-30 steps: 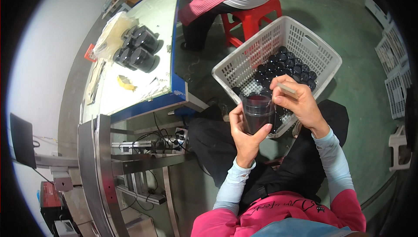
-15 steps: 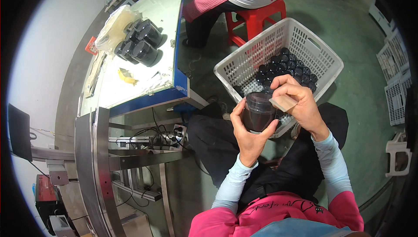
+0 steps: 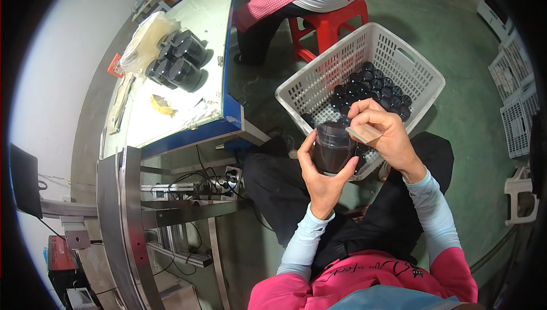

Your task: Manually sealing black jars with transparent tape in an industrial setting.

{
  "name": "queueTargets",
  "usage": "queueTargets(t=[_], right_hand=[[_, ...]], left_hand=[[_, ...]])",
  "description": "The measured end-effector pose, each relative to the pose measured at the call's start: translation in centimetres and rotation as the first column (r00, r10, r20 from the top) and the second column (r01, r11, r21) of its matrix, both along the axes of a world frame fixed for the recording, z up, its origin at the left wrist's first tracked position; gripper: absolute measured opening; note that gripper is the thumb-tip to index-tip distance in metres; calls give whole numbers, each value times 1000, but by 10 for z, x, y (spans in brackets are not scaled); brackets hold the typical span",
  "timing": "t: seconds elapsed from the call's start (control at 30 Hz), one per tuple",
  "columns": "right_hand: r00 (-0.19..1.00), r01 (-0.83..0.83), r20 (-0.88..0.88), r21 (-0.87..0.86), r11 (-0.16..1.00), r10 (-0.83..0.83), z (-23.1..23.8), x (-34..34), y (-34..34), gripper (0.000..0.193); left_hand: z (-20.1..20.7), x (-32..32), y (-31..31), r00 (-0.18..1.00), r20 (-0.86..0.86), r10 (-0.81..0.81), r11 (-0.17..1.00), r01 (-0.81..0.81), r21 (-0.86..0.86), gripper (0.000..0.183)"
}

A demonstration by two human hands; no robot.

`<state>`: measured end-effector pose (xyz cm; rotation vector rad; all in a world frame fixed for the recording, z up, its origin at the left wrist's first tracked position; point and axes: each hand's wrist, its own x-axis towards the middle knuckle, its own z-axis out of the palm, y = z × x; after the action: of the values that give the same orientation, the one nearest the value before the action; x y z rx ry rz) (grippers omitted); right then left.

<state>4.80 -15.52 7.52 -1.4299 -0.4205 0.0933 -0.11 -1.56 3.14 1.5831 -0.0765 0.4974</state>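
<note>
My left hand (image 3: 323, 187) is wrapped round a dark, glossy jar (image 3: 334, 153), with the thumb on its right side and fingers on its left. The jar is tilted slightly, its lighter, see-through-looking upper band facing up. My right hand (image 3: 383, 130) pinches a flat, pale beige piece (image 3: 365, 133), whose edge lies close to the jar's upper right side; whether it touches cannot be made out. Just beyond my hands stands a light grey perforated crate (image 3: 419, 62) holding many small, black, round-topped pieces (image 3: 373, 85).
A white-topped table (image 3: 188, 108) with a blue edge stands to the left, bearing several black jars (image 3: 185, 74), a plastic bag (image 3: 149, 39) and a yellow scrap (image 3: 162, 106). Another person sits on a red stool (image 3: 329, 28) ahead. Cables (image 3: 213, 176) hang beneath the table.
The whole view has shifted slightly, moving the scene a little left. My left hand still grips the jar, and my right still pinches the beige piece near its upper side.
</note>
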Motion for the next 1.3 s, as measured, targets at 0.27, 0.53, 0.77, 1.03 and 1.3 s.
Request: queueTargets(t=[0.27,0.53,0.77,1.03,1.3], right_hand=[[998,45,33,80,996,-48,5,1,-2,16],[971,170,-214,314,934,-105,-1,-4,-23,24],[964,128,-264,370,920,-29,-9,-8,-15,23],[966,91,-259,378,921,11,-6,-10,-10,22],[969,51,-244,348,936,38,-2,-7,-6,20]], left_hand=[[5,4,0,999,-1,-45,993,44,-107,73],[4,11,24,789,192,-583,383,475,-792,81],[-5,16,28,640,456,-618,-220,415,-883,82],[0,17,21,663,409,-627,-293,286,-912,75],[-4,20,20,610,499,-615,-458,239,-856,77]])
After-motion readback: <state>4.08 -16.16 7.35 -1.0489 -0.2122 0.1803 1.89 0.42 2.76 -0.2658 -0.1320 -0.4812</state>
